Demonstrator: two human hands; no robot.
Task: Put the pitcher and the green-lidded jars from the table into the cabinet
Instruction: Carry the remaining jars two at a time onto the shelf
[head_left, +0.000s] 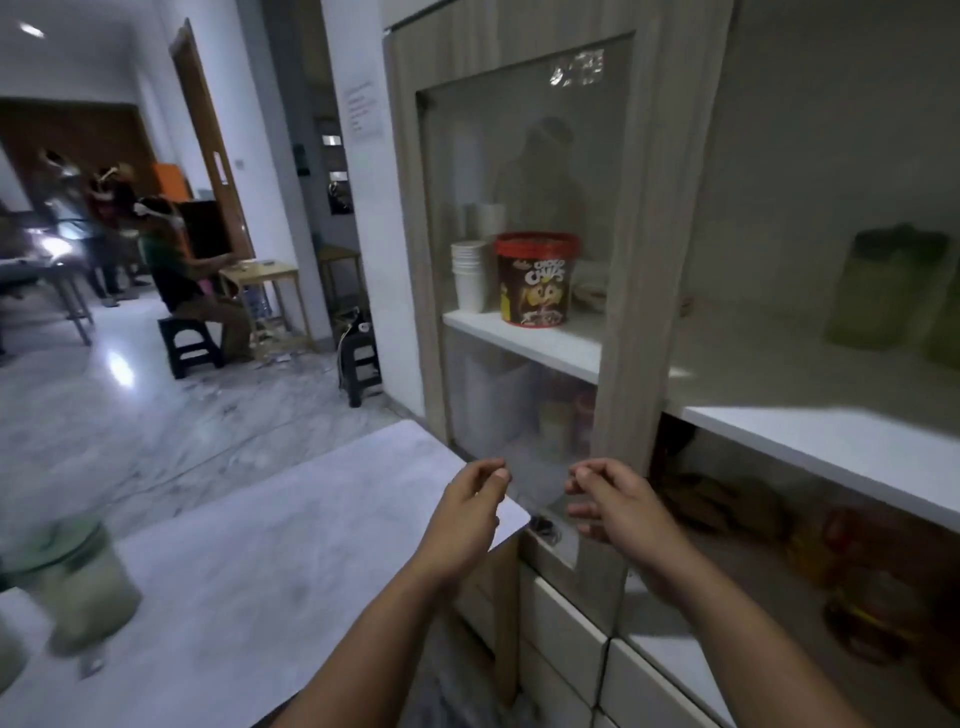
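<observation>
A green-lidded jar (78, 582) with pale contents stands blurred on the white table (291, 545) at the far left. Another container edge (8, 654) shows at the bottom left corner. The cabinet (618, 291) stands on the right, its glass door swung open toward me. Two blurred green jars (883, 291) sit on the open upper shelf (810, 431). My left hand (467, 512) and my right hand (615, 501) hover side by side in front of the door's lower edge, fingers loosely curled, holding nothing. No pitcher is visible.
Behind the glass stand a Choco Chips tub (537, 280) and stacked white cups (467, 275). Brown packets (727, 504) fill the lower shelf. White drawers (566, 639) sit beneath. A seated person (176, 270), stools and small tables occupy the room at the left.
</observation>
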